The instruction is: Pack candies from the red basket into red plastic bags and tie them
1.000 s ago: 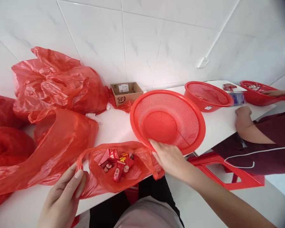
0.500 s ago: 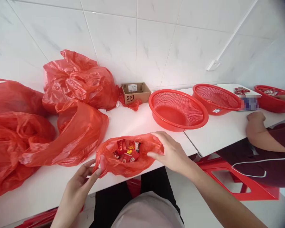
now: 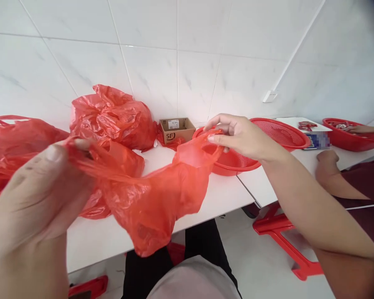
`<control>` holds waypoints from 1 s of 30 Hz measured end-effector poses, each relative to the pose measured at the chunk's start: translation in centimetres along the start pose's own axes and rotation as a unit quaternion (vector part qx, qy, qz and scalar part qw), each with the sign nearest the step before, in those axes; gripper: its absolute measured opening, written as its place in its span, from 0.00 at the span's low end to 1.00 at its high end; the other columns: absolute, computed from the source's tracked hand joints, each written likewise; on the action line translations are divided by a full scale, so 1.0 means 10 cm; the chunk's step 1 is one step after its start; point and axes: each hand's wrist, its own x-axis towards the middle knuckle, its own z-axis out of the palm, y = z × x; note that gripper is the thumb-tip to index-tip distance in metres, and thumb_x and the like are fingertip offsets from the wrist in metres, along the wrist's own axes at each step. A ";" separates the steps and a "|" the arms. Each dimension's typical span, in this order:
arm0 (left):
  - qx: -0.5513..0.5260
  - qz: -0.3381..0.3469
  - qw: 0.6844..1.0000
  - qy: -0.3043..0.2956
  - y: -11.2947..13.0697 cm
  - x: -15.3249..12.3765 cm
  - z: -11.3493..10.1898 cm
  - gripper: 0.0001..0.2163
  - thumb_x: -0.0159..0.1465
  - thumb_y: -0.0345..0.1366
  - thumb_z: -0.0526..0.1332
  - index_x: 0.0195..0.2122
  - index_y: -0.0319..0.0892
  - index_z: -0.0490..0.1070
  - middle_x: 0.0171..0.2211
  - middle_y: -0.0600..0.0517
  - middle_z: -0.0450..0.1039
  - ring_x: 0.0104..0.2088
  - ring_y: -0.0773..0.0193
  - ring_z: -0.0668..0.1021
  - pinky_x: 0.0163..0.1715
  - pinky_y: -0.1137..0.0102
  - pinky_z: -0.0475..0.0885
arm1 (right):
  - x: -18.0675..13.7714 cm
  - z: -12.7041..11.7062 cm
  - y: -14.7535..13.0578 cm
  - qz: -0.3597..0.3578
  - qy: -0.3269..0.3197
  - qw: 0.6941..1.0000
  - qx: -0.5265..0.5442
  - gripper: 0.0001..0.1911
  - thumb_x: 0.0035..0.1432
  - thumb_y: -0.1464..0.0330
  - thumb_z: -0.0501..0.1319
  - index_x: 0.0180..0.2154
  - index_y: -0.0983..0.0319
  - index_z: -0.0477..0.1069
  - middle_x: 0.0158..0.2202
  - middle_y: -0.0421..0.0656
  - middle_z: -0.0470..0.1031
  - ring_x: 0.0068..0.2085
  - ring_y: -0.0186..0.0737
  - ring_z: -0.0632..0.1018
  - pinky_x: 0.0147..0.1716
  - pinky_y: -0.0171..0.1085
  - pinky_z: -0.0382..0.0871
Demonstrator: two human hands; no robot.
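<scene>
A small red plastic bag (image 3: 156, 199) hangs in the air between my hands, lifted off the white table (image 3: 205, 199). My left hand (image 3: 34, 199), close to the camera, pinches the bag's left edge. My right hand (image 3: 239, 135) pinches its right edge, just over the near red mesh basket (image 3: 233, 164). The bag sags heavily at the bottom; its contents are hidden inside.
Several large crumpled red bags (image 3: 112, 116) fill the left of the table. A small open cardboard box (image 3: 176, 128) stands at the tiled wall. Two more red baskets (image 3: 283, 133) sit to the right, where another person's hand (image 3: 327, 160) rests. A red stool (image 3: 280, 232) stands below.
Both hands have gripped the small bag's edges and raised it off the table. The sweets seen in its open mouth earlier are no longer visible.
</scene>
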 end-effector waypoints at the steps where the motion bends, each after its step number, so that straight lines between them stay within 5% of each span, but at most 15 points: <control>1: 0.008 0.000 1.000 -0.024 0.01 0.01 0.11 0.09 0.67 0.40 0.59 0.39 0.43 0.77 0.40 0.58 0.78 0.44 0.67 0.77 0.46 0.73 0.72 | 0.04 -0.02 -0.05 -0.006 -0.023 1.000 0.003 0.08 0.56 0.72 0.64 0.40 0.61 0.73 0.26 0.36 0.72 0.24 0.28 0.71 0.23 0.29 0.65; 6: 0.069 -0.086 0.984 -0.137 -0.09 0.00 0.29 0.24 0.60 0.49 0.65 0.56 0.51 0.68 0.46 0.49 0.77 0.45 0.52 0.78 0.41 0.59 0.77 | 0.16 -0.06 -0.25 -0.071 -0.066 0.995 0.023 0.07 0.56 0.71 0.64 0.39 0.61 0.72 0.28 0.34 0.73 0.23 0.24 0.71 0.23 0.27 0.66; 9: 0.145 -0.136 0.951 -0.236 -0.16 0.04 0.37 0.28 0.60 0.45 0.65 0.61 0.49 0.63 0.36 0.51 0.75 0.37 0.61 0.78 0.38 0.66 0.75 | 0.19 0.11 -0.48 -0.119 -0.161 0.980 0.007 0.06 0.56 0.74 0.63 0.38 0.61 0.72 0.32 0.35 0.74 0.26 0.25 0.74 0.26 0.28 0.69; 13: 0.210 -0.157 0.914 -0.310 -0.24 0.13 0.62 0.11 0.60 0.42 0.66 0.41 0.44 0.73 0.23 0.59 0.62 0.22 0.73 0.65 0.25 0.76 0.65 | 0.26 0.48 -0.78 -0.159 -0.241 0.957 -0.032 0.08 0.55 0.79 0.60 0.36 0.62 0.69 0.31 0.36 0.72 0.29 0.28 0.75 0.27 0.29 0.70; 15: 0.209 -0.146 0.917 -0.306 -0.28 0.18 0.73 0.12 0.59 0.45 0.66 0.29 0.42 0.69 0.19 0.60 0.55 0.19 0.74 0.59 0.19 0.76 0.56 | 0.31 0.61 -0.81 -0.190 -0.234 0.953 -0.033 0.09 0.55 0.79 0.61 0.38 0.63 0.68 0.33 0.37 0.71 0.32 0.29 0.74 0.29 0.30 0.70; 18: 0.178 -0.155 0.935 -0.264 -0.32 0.25 0.78 0.15 0.61 0.48 0.64 0.27 0.42 0.69 0.18 0.61 0.48 0.17 0.74 0.54 0.17 0.75 0.52 | 0.36 0.67 -0.66 -0.247 -0.141 0.959 0.003 0.13 0.57 0.77 0.59 0.45 0.62 0.67 0.41 0.38 0.70 0.39 0.30 0.74 0.35 0.31 0.71; 24: 0.155 -0.197 0.948 -0.198 -0.40 0.30 0.73 0.14 0.62 0.49 0.62 0.32 0.41 0.71 0.21 0.59 0.60 0.19 0.73 0.62 0.21 0.76 0.62 | 0.36 0.66 -0.19 -0.164 -0.123 0.978 -0.041 0.11 0.57 0.75 0.57 0.42 0.59 0.66 0.37 0.38 0.72 0.37 0.32 0.75 0.40 0.37 0.71; 30: 0.192 -0.153 0.926 -0.285 -0.38 0.31 0.57 0.13 0.63 0.45 0.61 0.29 0.42 0.73 0.24 0.53 0.70 0.24 0.67 0.71 0.28 0.71 0.70 | -0.09 0.79 -0.27 -0.219 -0.102 0.970 0.027 0.07 0.60 0.72 0.59 0.41 0.58 0.66 0.39 0.39 0.72 0.40 0.34 0.75 0.43 0.37 0.72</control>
